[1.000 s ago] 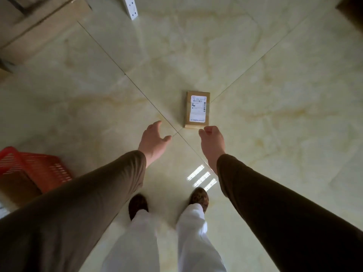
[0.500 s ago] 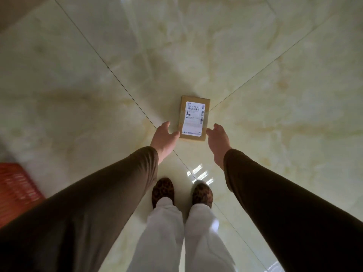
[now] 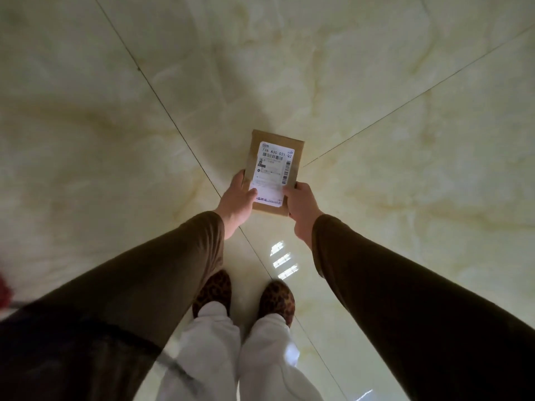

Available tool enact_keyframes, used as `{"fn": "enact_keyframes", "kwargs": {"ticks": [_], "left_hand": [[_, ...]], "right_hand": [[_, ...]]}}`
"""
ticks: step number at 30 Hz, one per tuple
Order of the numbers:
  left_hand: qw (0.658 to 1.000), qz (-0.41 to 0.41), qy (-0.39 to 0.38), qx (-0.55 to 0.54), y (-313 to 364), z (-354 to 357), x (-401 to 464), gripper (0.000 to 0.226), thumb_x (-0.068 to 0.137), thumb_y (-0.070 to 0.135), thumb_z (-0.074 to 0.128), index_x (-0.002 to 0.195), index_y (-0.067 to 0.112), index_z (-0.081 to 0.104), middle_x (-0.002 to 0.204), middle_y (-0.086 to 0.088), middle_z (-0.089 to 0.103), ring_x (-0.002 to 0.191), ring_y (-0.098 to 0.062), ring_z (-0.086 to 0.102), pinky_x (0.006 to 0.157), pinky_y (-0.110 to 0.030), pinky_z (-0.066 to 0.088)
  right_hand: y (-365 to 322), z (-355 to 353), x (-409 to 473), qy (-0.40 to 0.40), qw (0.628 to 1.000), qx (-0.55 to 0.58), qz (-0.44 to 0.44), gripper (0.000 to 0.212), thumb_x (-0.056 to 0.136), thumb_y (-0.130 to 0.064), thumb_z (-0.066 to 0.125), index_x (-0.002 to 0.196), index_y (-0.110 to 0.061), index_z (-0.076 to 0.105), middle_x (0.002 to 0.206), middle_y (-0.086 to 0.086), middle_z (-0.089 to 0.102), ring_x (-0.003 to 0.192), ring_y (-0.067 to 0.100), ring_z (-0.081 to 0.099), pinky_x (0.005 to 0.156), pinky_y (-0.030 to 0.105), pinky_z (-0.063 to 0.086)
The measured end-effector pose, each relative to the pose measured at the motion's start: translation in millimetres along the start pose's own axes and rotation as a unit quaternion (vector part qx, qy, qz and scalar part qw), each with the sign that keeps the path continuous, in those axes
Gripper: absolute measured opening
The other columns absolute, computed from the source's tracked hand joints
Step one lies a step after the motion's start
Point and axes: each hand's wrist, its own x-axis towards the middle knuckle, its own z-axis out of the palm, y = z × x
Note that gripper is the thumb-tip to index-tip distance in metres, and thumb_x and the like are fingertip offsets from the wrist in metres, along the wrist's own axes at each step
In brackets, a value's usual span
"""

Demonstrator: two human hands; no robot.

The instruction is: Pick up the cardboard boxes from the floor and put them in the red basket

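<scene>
A small flat cardboard box [image 3: 275, 157] with a white shipping label on top is gripped at its near end by both hands. My left hand [image 3: 236, 199] clasps its left edge, thumb on the label. My right hand [image 3: 302, 206] clasps its right edge. Whether the box's far end still touches the floor I cannot tell. Of the red basket [image 3: 4, 290] only a blurred red sliver shows at the far left edge.
Glossy pale marble floor tiles [image 3: 376, 111] with dark grout lines spread all around. My feet in leopard-print shoes [image 3: 214, 290] and white trousers stand just behind the box.
Both hands have closed in from either side and taken hold of the box. The view has swung so that the red basket has slid almost out of frame at the left.
</scene>
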Motion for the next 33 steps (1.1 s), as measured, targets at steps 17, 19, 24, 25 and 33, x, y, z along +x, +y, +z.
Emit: {"fn": "enact_keyframes", "kwargs": {"ticks": [17,19,24,25,33], "left_hand": [[0.960,0.045,0.146,-0.235,-3,-199,-203,0.051,0.103,0.007,0.050,0.148,0.027,0.035,0.120,0.011,0.064,0.100,-0.001,0.064,0.073,-0.013,0.054],[0.953,0.036,0.157,-0.258,-21,-223,-225,0.051,0.103,0.009,0.049,0.146,0.032,0.035,0.116,0.016,0.065,0.092,0.001,0.068,0.061,-0.006,0.051],[0.941,0.030,0.166,-0.295,-72,-281,-282,0.050,0.105,0.011,0.049,0.147,0.033,0.034,0.120,0.014,0.065,0.105,-0.004,0.064,0.062,-0.006,0.051],[0.938,0.031,0.174,-0.299,-82,-292,-293,0.050,0.105,0.011,0.049,0.148,0.032,0.034,0.122,0.012,0.064,0.105,-0.003,0.063,0.062,-0.005,0.050],[0.898,-0.002,0.254,-0.359,-155,-371,-357,0.045,0.100,0.022,0.062,0.139,0.032,0.041,0.113,0.017,0.065,0.100,0.001,0.066,0.082,-0.021,0.055]], "right_hand": [[-78,130,-242,-0.070,0.987,-0.059,-0.131,0.017,0.105,-0.017,0.052,0.121,-0.017,0.048,0.109,-0.005,0.064,0.090,0.005,0.062,0.063,0.016,0.046],[-71,156,-269,-0.076,0.987,-0.060,-0.129,0.025,0.105,-0.018,0.053,0.129,-0.018,0.046,0.115,-0.003,0.065,0.091,0.007,0.065,0.064,0.016,0.048],[-47,223,-330,-0.096,0.981,-0.075,-0.150,0.039,0.106,-0.018,0.052,0.145,-0.019,0.047,0.122,-0.004,0.067,0.088,0.003,0.068,0.053,0.009,0.052],[-42,236,-341,-0.101,0.980,-0.077,-0.154,0.039,0.106,-0.018,0.051,0.146,-0.019,0.048,0.123,-0.004,0.067,0.089,0.003,0.068,0.053,0.009,0.053],[-18,338,-399,-0.145,0.966,-0.133,-0.169,0.031,0.107,-0.023,0.051,0.134,-0.012,0.059,0.123,0.002,0.072,0.104,0.016,0.072,0.071,0.019,0.056]]}}
